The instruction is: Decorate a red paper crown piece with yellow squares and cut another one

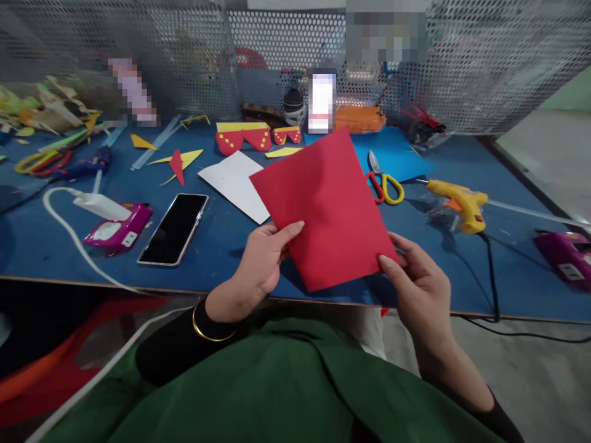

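While a plain red rectangular paper sheet (330,209) is held tilted over the front of the blue-topped bench (221,246), pinched at its left edge by the left hand (263,264) and at its lower right corner by the right hand (418,283), no cuts or glued pieces show on it, so work on it seems barely begun. Beyond, a larger red paper shape dotted with yellow squares (243,140) and a smaller matching one (279,136) look finished. The sheet partly hides the scissors with red and yellow handles (392,189); a yellow glue gun (462,200) lies right, a black-screened phone (174,229) left, crowding that side.
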The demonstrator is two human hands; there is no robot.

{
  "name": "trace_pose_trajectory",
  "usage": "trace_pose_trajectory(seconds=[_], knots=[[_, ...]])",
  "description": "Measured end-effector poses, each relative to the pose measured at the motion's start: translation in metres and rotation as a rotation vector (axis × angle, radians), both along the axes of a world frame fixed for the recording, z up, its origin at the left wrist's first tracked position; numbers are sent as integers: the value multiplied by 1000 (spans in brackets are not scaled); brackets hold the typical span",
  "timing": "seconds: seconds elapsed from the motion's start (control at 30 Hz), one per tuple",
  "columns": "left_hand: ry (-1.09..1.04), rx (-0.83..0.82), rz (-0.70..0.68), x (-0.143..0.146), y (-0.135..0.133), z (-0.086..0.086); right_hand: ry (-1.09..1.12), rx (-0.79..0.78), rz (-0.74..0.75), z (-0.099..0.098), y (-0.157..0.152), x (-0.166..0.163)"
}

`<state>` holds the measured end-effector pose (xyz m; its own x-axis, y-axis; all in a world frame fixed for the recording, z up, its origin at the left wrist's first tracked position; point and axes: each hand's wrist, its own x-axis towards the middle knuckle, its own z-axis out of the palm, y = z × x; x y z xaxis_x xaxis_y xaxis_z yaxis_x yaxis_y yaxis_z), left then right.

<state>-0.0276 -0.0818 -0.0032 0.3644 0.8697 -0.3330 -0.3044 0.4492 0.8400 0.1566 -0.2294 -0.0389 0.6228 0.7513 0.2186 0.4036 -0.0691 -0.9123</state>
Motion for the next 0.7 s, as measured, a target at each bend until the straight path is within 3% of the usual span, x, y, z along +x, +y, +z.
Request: trace_pose_trajectory(seconds=[0.13, 0.43, 0.7], knots=[[51, -23, -92, 2, 4, -8, -117, -24, 26, -2, -11, -1], [26, 24, -145, 9, 17, -4, -554, 52, 249, -6, -23, 6], [47, 16, -200, 8, 20, -12, -748, 163, 242, -7, -23, 12]])
